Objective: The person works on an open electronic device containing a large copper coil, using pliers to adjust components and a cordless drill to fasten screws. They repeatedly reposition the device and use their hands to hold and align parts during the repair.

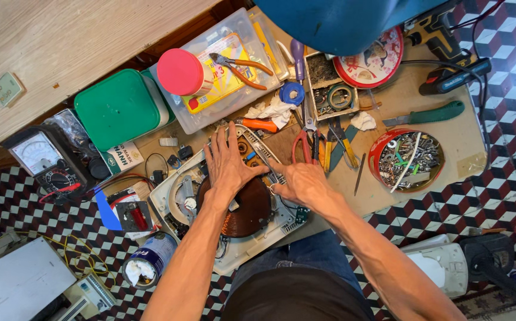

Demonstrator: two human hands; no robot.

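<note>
Checkered tile floor (8, 196) in red, white and black, with a low cluttered desk (448, 148) seen from above.

Opened white appliance base (240, 241) sits at the desk's near edge, right in front of the person's knees. Round copper coil (243, 208) exposed in its middle, circuit board (252, 148) visible at the far side.

Left hand (227, 163): flat, fingers spread, palm pressing on the far edge of the coil and fingertips reaching over the board. Not gripping anything.

Right hand (302, 181): curled, fingers pinched together on a thin metal tool (270, 168) at the right side of the base, just beside the coil. Tool tip is hidden between the two hands, so I can't tell what it touches.

Around it:
- red-handled scissors (303, 142) and yellow-handled pliers (347, 145) just beyond the right hand
- red round tin of screws (406, 159) well to the right, green-handled knife (427, 114) behind it
- clear plastic box (228, 68) with a pink-lidded jar (181, 71) and orange-handled pliers (243, 65) on top
- green-lidded tub (118, 107) left of that
- analog multimeter (47, 160) at far left, on the floor edge
- cordless drill (442, 50) top right
- blue-labelled can (151, 258) near the left elbow
</note>
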